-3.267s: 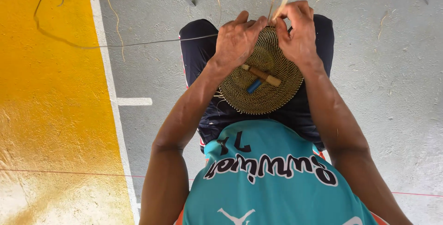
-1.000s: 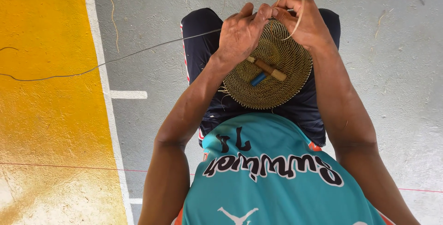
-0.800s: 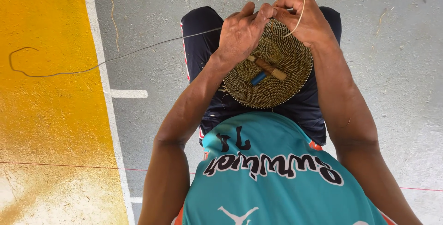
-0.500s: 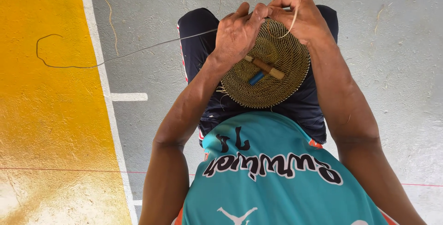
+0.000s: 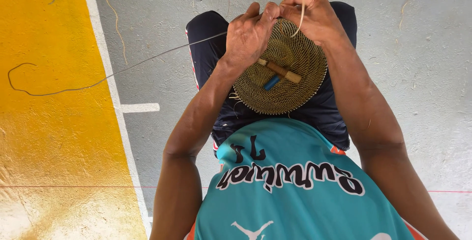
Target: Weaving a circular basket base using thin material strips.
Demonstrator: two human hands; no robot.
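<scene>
A round woven coil disc, golden-brown, rests on the seated person's lap, and both hands meet at its far rim. The left hand pinches the edge where a long dark strand trails off over the floor; the right hand is closed on a pale fibre strip. A small wooden-handled tool lies loose on the disc, which holds nothing else. It could slide off if the disc tilts, and the trailing strand might snag or kink.

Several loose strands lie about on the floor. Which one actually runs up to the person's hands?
The long dark strand: it curls over the yellow floor and runs to the left hand at the woven disc. The pale straws lie loose, apart.
</scene>
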